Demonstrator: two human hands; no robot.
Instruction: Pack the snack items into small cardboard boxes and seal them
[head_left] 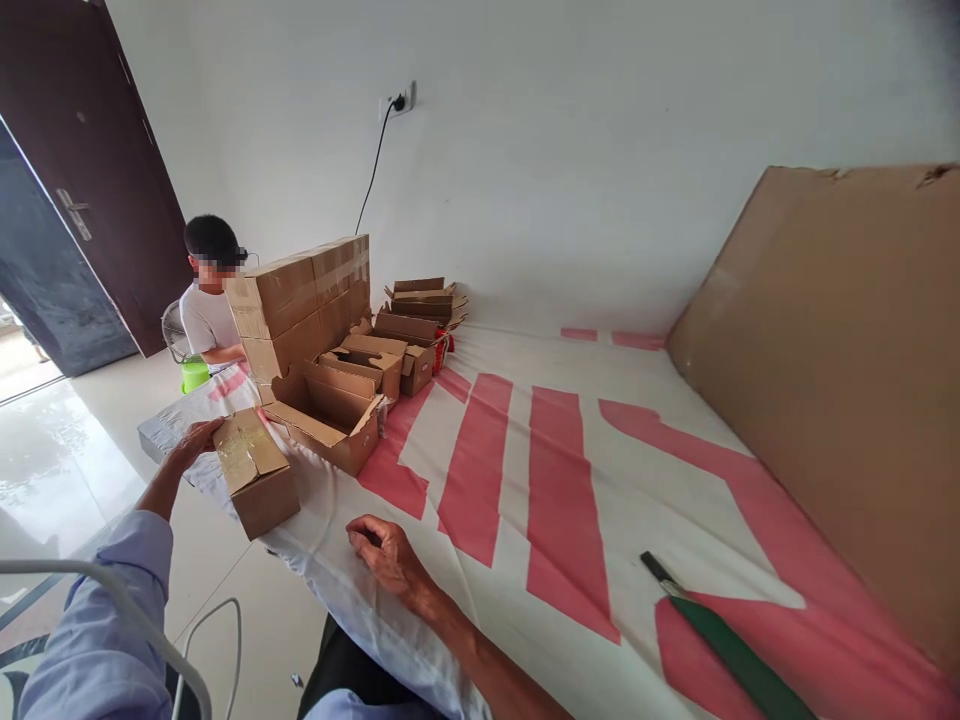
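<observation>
Dark door (pixel 112 170) with metal handle (pixel 73 213); bright opening (pixel 24 355) left of the door; glossy tiled floor (pixel 90 440) below it, reflecting light; pale wall (pixel 585 140), socket (pixel 410 94) and cloth-covered table (pixel 517 480) to its right.

brown cardboard box (pixel 262 490), top flaps folded down, taped, at edge of cloth-covered table (pixel 555 480).
</observation>
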